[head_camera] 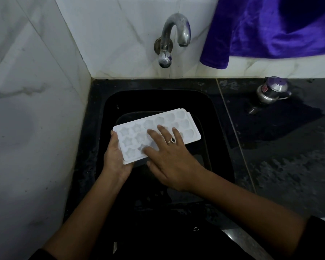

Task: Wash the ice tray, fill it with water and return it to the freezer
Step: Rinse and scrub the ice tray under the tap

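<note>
A white ice tray (178,123) with star-shaped and round cells is held level over the black sink (158,99). My left hand (115,158) grips its near left end from below and the side. My right hand (169,156), a ring on one finger, lies flat on top of the tray with its fingers spread across the cells. A chrome tap (174,32) sticks out of the marble wall above the sink; no water runs from it.
White marble walls stand at the left and back. A purple cloth (270,29) hangs at the upper right. A small steel pot (272,91) sits on the wet black counter (289,147) to the right of the sink.
</note>
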The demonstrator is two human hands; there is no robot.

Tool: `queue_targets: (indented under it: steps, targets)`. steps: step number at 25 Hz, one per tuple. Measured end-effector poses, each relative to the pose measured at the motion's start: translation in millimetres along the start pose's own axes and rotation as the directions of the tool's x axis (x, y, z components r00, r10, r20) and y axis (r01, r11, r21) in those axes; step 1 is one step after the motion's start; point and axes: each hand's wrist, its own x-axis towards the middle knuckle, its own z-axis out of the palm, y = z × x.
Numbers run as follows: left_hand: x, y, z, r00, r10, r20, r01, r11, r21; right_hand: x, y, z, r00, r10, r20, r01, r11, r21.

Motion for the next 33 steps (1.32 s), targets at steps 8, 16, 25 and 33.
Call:
queue_targets:
  steps: [8,16,25,33]
  targets:
    - [3,-6,-5,0.999,-0.039,0.018,0.039,0.999,-0.03,0,5,5,0.999,-0.02,0.03,0.022,0.998,-0.06]
    - [-2,-2,2,1.0,-0.015,-0.012,0.015,1.0,-0.006,4,4,4,1.0,-0.013,0.01,0.014,0.998,-0.067]
    - [0,-6,1,1.0,-0.03,0.005,0.03,0.999,-0.035,5,0,6,1.0,0.011,0.002,-0.011,0.997,-0.076]
    - [-2,-2,4,0.999,-0.033,0.002,0.033,0.999,-0.035,5,-2,7,1.0,-0.001,0.025,0.003,0.996,-0.093]
